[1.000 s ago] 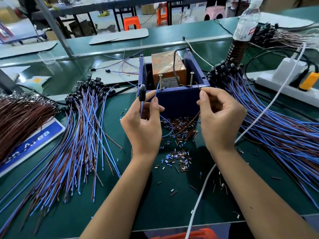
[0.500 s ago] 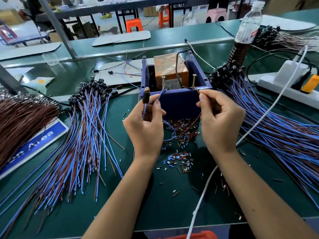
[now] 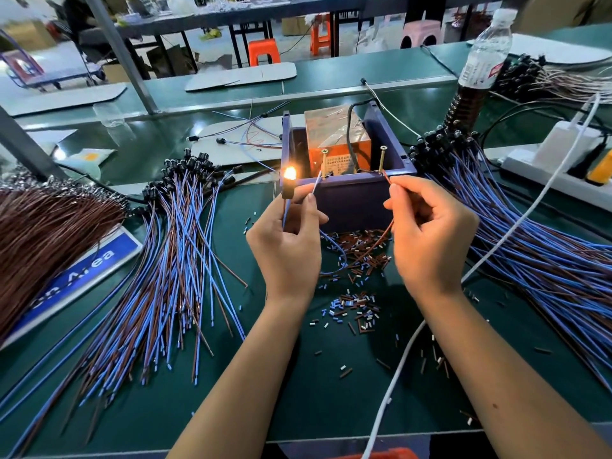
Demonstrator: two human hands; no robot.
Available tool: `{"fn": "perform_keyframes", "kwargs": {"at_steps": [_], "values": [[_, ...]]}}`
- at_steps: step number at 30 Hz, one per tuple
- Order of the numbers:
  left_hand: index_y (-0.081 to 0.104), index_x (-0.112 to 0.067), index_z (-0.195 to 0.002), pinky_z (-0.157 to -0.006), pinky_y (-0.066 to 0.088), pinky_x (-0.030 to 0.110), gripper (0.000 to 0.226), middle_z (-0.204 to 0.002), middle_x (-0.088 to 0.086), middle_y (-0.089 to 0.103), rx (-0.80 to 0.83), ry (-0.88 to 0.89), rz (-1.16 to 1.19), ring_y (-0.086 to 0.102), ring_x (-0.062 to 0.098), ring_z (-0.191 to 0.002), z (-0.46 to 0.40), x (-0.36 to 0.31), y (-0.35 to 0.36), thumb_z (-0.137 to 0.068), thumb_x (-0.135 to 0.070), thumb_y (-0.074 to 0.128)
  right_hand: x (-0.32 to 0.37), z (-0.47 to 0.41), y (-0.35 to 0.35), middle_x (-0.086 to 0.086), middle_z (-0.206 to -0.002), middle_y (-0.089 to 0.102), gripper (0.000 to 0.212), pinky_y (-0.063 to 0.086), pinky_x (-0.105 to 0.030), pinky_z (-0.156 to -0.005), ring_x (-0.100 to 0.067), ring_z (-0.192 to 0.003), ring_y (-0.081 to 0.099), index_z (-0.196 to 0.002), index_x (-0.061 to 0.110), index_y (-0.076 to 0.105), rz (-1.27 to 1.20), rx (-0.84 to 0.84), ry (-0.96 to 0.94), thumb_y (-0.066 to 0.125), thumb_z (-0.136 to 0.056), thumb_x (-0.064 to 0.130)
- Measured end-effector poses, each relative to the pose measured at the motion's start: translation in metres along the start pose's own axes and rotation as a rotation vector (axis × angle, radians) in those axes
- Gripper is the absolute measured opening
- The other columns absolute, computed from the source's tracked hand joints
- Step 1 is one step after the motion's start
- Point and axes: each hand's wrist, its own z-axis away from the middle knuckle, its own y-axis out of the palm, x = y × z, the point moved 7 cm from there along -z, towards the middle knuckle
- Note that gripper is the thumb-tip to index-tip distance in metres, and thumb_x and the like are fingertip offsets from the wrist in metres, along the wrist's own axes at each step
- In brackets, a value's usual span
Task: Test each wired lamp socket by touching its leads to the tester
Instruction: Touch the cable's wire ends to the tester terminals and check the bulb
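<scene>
Lamp (image 3: 289, 174) lit: your fingers pinch blue lead (image 3: 316, 185) and brown lead (image 3: 388, 179) on tester (image 3: 351, 193) screws; next, set it aside

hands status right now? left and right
Left hand: closed, pinching the lit lamp socket and its blue lead.
Right hand: closed, pinching the brown lead.

An assembly workshop: a green bench mat (image 3: 298, 392) lies under the hands, bundled blue-and-brown wired sockets (image 3: 172, 260) piled to their left and right, more long benches (image 3: 331, 74) and plastic stools (image 3: 263, 51) beyond them.
</scene>
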Motion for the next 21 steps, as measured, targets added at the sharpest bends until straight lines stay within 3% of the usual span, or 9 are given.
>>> {"fn": "perform_keyframes", "kwargs": {"at_steps": [5,9,14,17,21], "values": [[0.071,-0.028,-0.099,-0.074,0.057,0.03,0.02,-0.069,-0.008,0.072,-0.026,-0.032,0.043,0.072,0.015,-0.068,0.001,0.003,-0.003,-0.098,-0.01,0.066,-0.001,0.001,-0.002,0.006,-0.08,0.073,0.015,0.052,-0.019,-0.068,-0.001,-0.073,0.069,-0.106,0.011,0.078,-0.012,-0.006,0.033,0.065,-0.103,0.016],[0.068,-0.036,-0.097,-0.069,0.053,0.026,0.023,-0.067,-0.009,0.07,-0.086,-0.037,0.028,0.069,0.014,-0.064,0.001,0.004,-0.01,-0.098,-0.013,0.064,-0.001,0.0,-0.004,0.006,-0.079,0.074,0.014,0.057,-0.029,-0.066,-0.007,-0.071,0.069,-0.103,0.012,0.078,-0.019,-0.005,0.044,0.065,-0.102,0.016],[0.069,-0.033,-0.097,-0.068,0.052,0.025,0.02,-0.067,-0.008,0.069,-0.074,-0.036,0.016,0.067,0.011,-0.062,0.008,-0.001,-0.006,-0.098,-0.014,0.063,-0.001,0.002,-0.009,0.005,-0.08,0.074,0.013,0.059,-0.035,-0.068,-0.007,-0.073,0.07,-0.102,0.011,0.077,-0.016,-0.012,0.065,0.065,-0.102,0.015],[0.071,-0.025,-0.095,-0.06,0.05,0.021,0.014,-0.063,-0.01,0.067,-0.004,0.03,-0.017,0.064,0.009,-0.058,0.016,-0.02,0.009,-0.097,-0.013,0.063,-0.002,0.0,-0.014,0.005,-0.08,0.074,0.014,0.06,-0.037,-0.068,-0.009,-0.073,0.071,-0.103,0.011,0.077,-0.014,-0.007,0.082,0.064,-0.102,0.016],[0.073,-0.02,-0.091,-0.054,0.053,0.034,0.012,-0.063,-0.005,0.066,0.202,0.045,0.002,0.063,0.014,-0.056,0.029,-0.051,0.049,-0.096,-0.017,0.064,-0.011,-0.007,-0.047,0.007,-0.079,0.074,0.013,0.06,-0.038,-0.068,-0.008,-0.071,0.07,-0.103,0.014,0.078,0.018,-0.062,0.111,0.065,-0.101,0.019]]}}
